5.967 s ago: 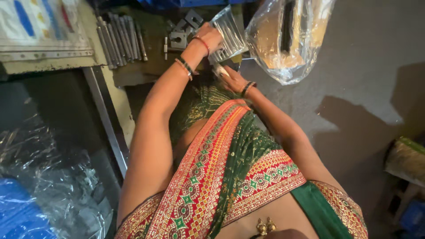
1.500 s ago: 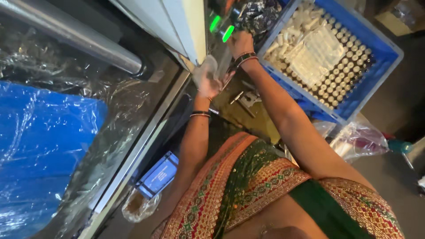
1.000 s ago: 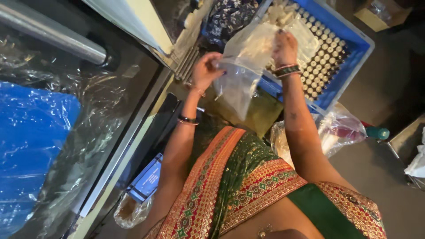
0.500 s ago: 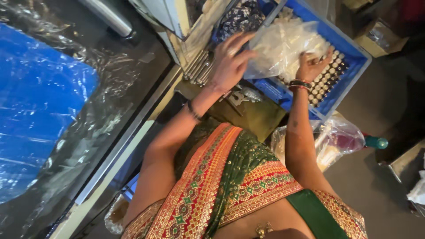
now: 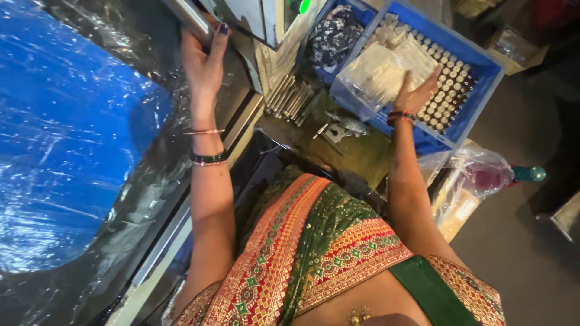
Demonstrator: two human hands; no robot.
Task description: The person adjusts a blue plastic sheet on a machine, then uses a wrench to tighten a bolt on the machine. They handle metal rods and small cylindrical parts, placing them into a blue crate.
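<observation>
Clear plastic bag (image 5: 377, 75) of small parts lying in blue crate (image 5: 477, 102), upon rows of small vials (image 5: 450, 90); placement apparently complete. Right hand (image 5: 417, 93) flat against bag, grip open, nothing clasped. Left hand (image 5: 202, 60) raised at metal bar (image 5: 190, 18), fingers extended, closure not discernible

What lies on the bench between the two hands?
In the head view, a row of metal rods lies between the left hand and the right hand.
</observation>
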